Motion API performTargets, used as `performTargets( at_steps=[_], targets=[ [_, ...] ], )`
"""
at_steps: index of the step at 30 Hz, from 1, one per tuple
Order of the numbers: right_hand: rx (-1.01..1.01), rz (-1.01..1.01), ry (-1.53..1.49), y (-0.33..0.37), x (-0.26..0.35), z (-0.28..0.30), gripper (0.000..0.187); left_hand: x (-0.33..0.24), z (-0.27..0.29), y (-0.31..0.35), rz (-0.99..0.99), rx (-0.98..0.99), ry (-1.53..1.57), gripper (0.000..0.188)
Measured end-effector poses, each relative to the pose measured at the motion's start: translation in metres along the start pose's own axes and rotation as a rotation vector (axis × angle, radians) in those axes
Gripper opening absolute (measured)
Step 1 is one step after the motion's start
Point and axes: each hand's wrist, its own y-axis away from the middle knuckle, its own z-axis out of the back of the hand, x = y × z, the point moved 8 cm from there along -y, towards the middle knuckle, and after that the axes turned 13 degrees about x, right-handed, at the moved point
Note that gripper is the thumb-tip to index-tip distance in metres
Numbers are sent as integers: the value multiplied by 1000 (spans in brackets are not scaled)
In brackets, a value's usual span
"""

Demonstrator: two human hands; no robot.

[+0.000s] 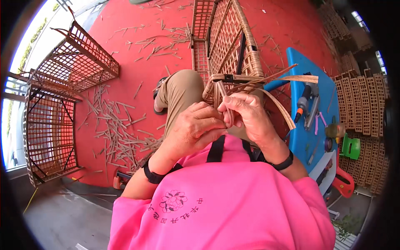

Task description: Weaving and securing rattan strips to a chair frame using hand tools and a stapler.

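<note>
Between my legs stands a woven rattan piece [223, 41] with a thick wrapped rim and a dark frame. From its near corner several flat rattan strips [280, 109] stick out to the right, their ends loose. My right hand [249, 114] pinches a rattan strip [221, 88] that bends into a narrow loop just below that corner. My left hand [201, 124] is closed at the loop's lower end, thumb and fingers pressed together around it. The fingertips partly cover the strip's end.
Cut strip scraps [121, 143] litter the red floor [133, 87]. Another woven frame [50, 137] stands at the left. A blue stool [298, 68] at my right carries a screwdriver-like tool [303, 104], pliers-like tools and a jar [334, 130]. Woven panels [358, 104] are stacked behind it.
</note>
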Motion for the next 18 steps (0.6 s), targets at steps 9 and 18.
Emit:
performTargets(
  at_steps=[9,18],
  targets=[
    [-27,-13,62,-9,-12,5,33,2,-1,3,-25,-41,-53,12],
    [-67,-21,8,-11,-13,6,33,5,0,3,31,-9,-14,12]
  ],
)
